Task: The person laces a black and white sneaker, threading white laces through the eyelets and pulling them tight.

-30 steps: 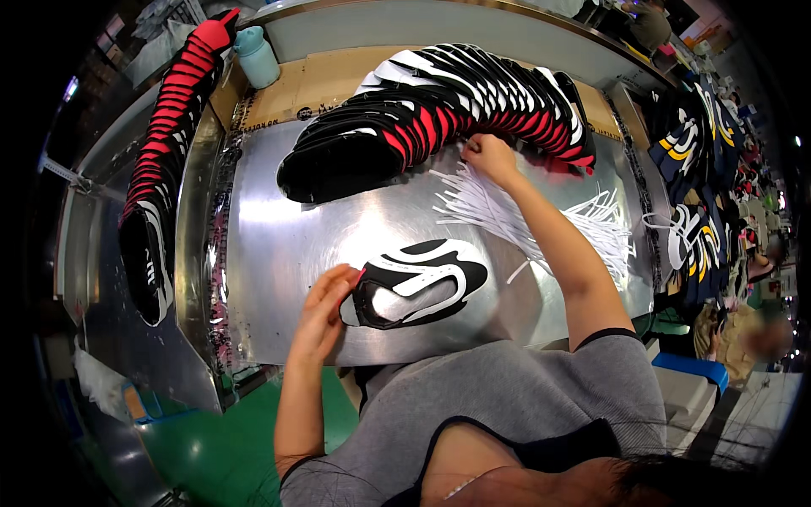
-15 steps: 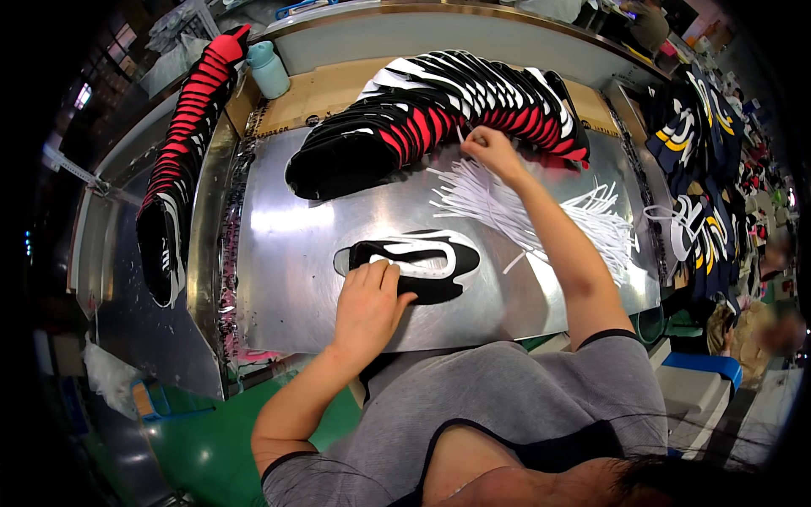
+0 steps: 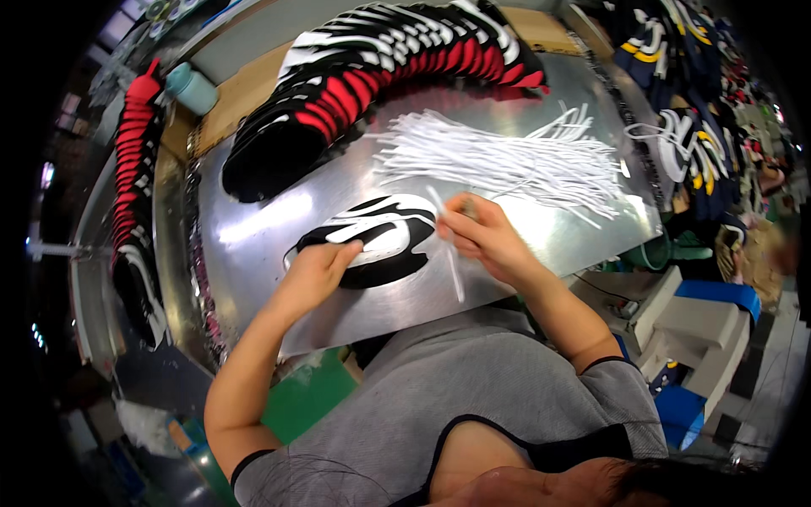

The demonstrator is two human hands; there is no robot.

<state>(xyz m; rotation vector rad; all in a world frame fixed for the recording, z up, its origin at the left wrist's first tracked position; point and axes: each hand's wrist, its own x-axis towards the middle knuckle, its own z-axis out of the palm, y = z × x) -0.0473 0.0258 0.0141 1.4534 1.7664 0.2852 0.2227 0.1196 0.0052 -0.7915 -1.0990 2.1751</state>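
On the metal worktable (image 3: 253, 228), near its front edge, a black-and-white shoe upper (image 3: 376, 241) is lying flat. Just behind it a fanned heap of white laces (image 3: 507, 160) is spreading toward the right, and farther back a long overlapped row of black, white and red uppers (image 3: 380, 68) is resting. The left hand (image 3: 312, 275) is pressing down on the upper's left end, fingers nearly flat and spread, gripping nothing. The right hand (image 3: 481, 237) is hovering at the upper's right end, fingertips pinched closed on a single white lace (image 3: 452, 258) that is dangling toward the table's front edge. Both pieces look light and limp; the upper probably needs pinning flat, the lace taking near its tip.
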